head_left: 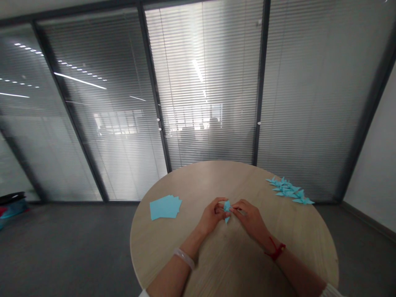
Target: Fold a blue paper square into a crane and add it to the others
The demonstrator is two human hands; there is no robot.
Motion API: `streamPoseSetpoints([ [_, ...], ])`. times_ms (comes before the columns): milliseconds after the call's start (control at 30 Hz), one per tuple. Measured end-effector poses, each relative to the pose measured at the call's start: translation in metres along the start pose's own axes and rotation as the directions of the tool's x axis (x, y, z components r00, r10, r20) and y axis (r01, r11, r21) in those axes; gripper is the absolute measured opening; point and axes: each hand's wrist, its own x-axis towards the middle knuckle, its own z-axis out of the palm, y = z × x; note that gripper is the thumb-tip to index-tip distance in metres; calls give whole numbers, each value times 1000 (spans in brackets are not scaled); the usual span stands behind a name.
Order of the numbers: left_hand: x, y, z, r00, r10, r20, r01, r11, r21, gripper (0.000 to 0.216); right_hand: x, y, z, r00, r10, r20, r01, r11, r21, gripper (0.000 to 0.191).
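A small piece of folded blue paper point(227, 205) is held between my two hands over the middle of the round table point(216, 177). From its left side, my left hand point(213, 212) pinches it with curled fingers. On the other side the fingertips of my right hand point(247, 212) are closed on its edge. The paper stands narrow and pointed, its lower tip showing below the fingers. Parts of it are hidden behind my fingertips.
Flat sheets of blue paper point(165, 207) lie in a loose stack at the table's left. Several folded blue paper cranes point(287, 189) sit in a cluster near the right edge. Behind the table rises a glass partition with blinds point(210, 82). Bags point(14, 208) rest on the floor at far left.
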Motion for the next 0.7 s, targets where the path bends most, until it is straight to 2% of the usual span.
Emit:
streamPoseSetpoints([
  [167, -3, 8, 1, 999, 34, -11, -32, 995, 97, 56, 0, -1, 0, 1000, 20, -10, -20, 999, 44, 23],
  [367, -4, 13, 2, 1000, 14, -27, -8, 979, 205, 40, -1, 2, 0, 999, 39, -18, -37, 995, 91, 23],
  [700, -4, 15, 3, 998, -2, -60, 17, 969, 247, 40, -1, 0, 0, 998, 63, -21, -61, 993, 103, 24],
])
